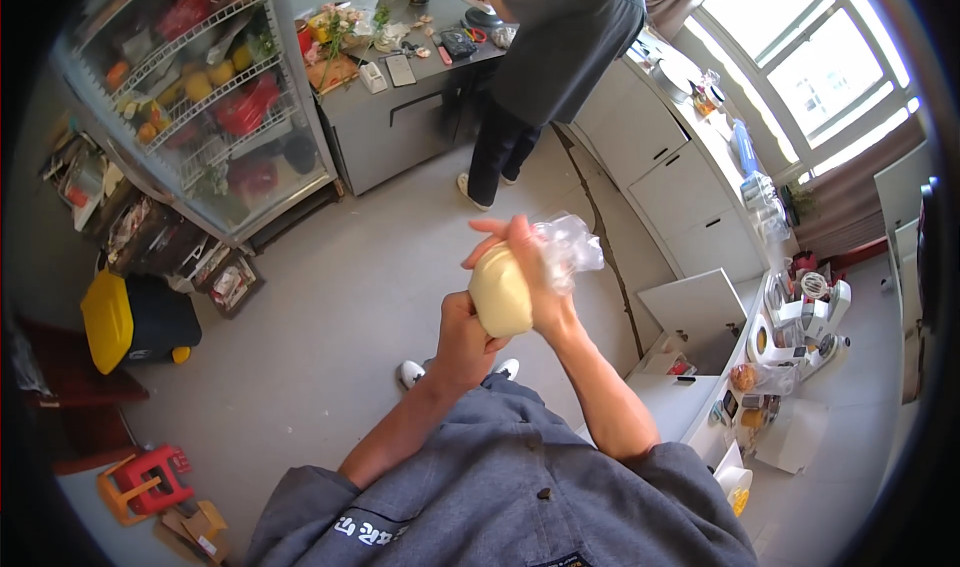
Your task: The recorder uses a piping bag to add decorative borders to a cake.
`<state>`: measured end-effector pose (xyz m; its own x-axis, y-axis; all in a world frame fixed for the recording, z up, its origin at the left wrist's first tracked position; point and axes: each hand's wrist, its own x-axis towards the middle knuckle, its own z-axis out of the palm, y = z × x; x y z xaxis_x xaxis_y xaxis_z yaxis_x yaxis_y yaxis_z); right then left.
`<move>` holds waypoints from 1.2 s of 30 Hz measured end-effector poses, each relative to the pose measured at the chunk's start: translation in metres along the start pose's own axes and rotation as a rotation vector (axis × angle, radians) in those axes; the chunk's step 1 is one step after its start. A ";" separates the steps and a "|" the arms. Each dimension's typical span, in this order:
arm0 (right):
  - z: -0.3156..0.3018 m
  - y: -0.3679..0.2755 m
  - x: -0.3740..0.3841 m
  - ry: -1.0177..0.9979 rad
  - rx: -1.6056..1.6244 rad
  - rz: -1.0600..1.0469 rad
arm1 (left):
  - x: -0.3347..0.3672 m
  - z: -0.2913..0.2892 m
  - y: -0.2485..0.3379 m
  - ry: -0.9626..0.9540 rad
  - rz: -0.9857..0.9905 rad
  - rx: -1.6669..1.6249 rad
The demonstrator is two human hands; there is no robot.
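Grey floor (pixel 320 277) beneath a pale yellow bag (pixel 502 295) held aloft; bench (pixel 375 132) beyond it. Left hand (pixel 464 335) at the bag's near end, fingers curled around; right hand (pixel 540 272) along its right side, fingers spread; clear plastic (pixel 572 252) farther right. Best: even pressure, plastic gathered taut.

Plump pale yellow plastic bag (pixel 503 289) between both hands (pixel 465 339)

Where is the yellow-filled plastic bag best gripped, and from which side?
Likely grip the bag at its neck, from the right: its yellow-filled body bulges left, loose clear plastic sticks out right, and the right hand lies between them.
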<state>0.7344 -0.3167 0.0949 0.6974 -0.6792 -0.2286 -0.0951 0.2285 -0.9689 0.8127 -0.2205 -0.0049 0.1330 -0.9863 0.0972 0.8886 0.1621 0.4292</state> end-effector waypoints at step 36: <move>0.022 0.024 -0.004 0.168 -0.775 -0.587 | 0.001 -0.018 0.021 -0.111 -0.055 0.039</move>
<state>0.7450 -0.2932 0.0750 0.6783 -0.6428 0.3558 -0.2473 -0.6558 -0.7133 0.8393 -0.2187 -0.0117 0.0332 -0.9847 0.1709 0.8750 0.1113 0.4711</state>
